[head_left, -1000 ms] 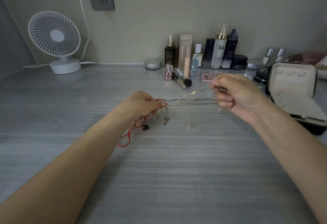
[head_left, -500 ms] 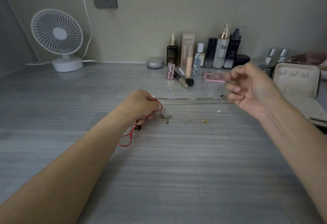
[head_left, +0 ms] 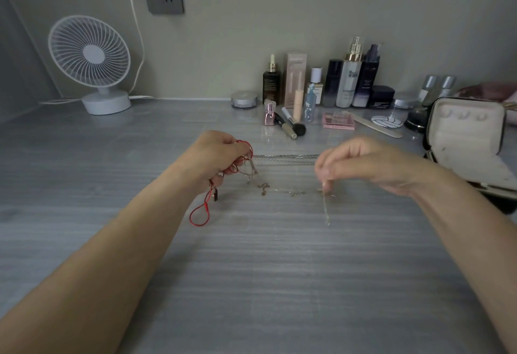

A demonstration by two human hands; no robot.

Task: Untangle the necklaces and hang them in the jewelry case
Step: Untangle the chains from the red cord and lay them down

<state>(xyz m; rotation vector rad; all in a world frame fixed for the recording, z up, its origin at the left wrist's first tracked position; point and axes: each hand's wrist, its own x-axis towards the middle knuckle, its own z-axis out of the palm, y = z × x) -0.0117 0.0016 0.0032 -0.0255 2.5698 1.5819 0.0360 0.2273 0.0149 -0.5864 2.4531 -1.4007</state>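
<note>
Head view: jewelry case (head_left: 464, 135) (far right) lies open.

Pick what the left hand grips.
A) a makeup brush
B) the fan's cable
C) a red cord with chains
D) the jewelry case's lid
C: the left hand grips the red cord, its loop showing below the hand, along with silver chains that run across to the right hand, which pinches a thin gold chain.
</note>
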